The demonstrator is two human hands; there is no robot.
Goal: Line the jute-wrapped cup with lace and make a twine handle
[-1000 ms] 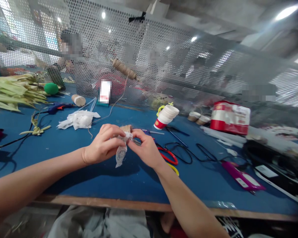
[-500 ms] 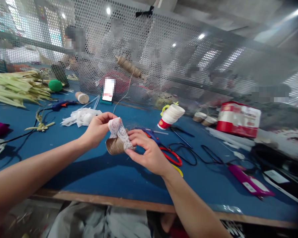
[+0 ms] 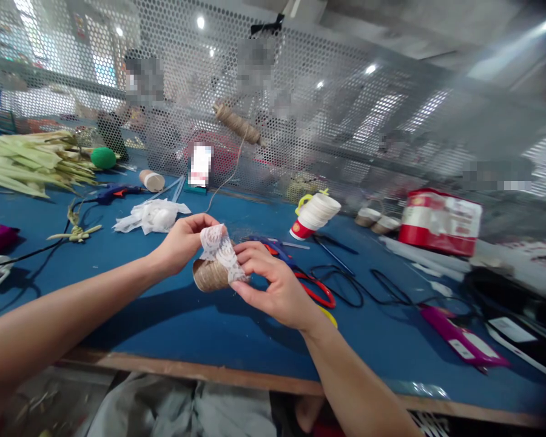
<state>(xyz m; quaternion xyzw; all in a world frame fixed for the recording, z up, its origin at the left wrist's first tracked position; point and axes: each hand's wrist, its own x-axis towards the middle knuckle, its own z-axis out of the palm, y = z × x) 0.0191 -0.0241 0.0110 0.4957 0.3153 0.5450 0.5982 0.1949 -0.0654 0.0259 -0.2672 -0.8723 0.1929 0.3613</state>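
A twine-wrapped cup (image 3: 209, 275) lies tilted on its side in front of me, held just above the blue table. White lace ribbon (image 3: 218, 244) runs across it. My left hand (image 3: 186, 240) pinches the ribbon's upper end between thumb and fingers. At the cup's right end, my right hand (image 3: 268, 276) is closed round the cup, its thumb pressing the lace against the twine. The fingers hide the cup's far end.
A white lace heap (image 3: 152, 215) lies behind my left hand. Scissors with red handles (image 3: 318, 291), a blue glue gun (image 3: 273, 247) and black cords sit right of my right hand. Stacked paper cups (image 3: 316, 215) stand farther back, before a perforated metal screen (image 3: 173, 115). A twine spool (image 3: 239, 124) hangs there.
The lace's raised end has dropped slightly and is spread flatter over the cup. My left hand has come down a little with it; the right hand keeps its hold.
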